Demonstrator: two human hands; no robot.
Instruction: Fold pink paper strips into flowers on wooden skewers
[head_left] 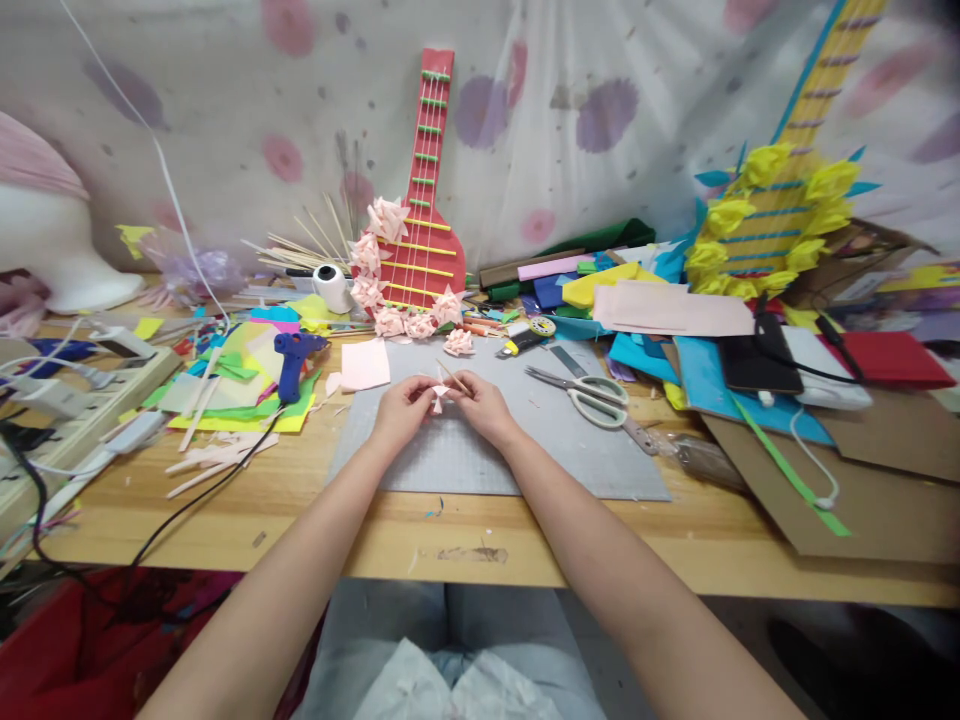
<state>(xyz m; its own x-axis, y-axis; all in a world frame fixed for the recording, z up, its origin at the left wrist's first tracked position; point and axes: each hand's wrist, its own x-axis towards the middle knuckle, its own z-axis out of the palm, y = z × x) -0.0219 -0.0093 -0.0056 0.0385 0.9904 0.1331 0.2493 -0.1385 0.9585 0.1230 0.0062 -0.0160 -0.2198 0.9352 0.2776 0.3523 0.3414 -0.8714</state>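
Over the grey cutting mat (pixel 465 460), my left hand (pixel 405 408) pinches a small pink paper flower (pixel 439 397) by its folded petals. My right hand (pixel 484 405) is closed on a thin wooden stick (pixel 451 375), its tip slanting up to the left beside the flower. A finished pink paper flower (pixel 459 343) lies just beyond my hands. Behind it leans a red paper guitar (pixel 431 235) edged with pink flowers. Left of my hands is a square of pink paper (pixel 365 364). Scissors (pixel 589 395) with pale green handles lie to the right.
A blue glue gun (pixel 291 362) stands on coloured paper at left, its black cord trailing over the table edge. A power strip (pixel 90 430) lies far left. A yellow-black cutter (pixel 525 338) lies on the mat's far side. Cardboard (pixel 795 500) and a yellow guitar (pixel 780 215) occupy the right.
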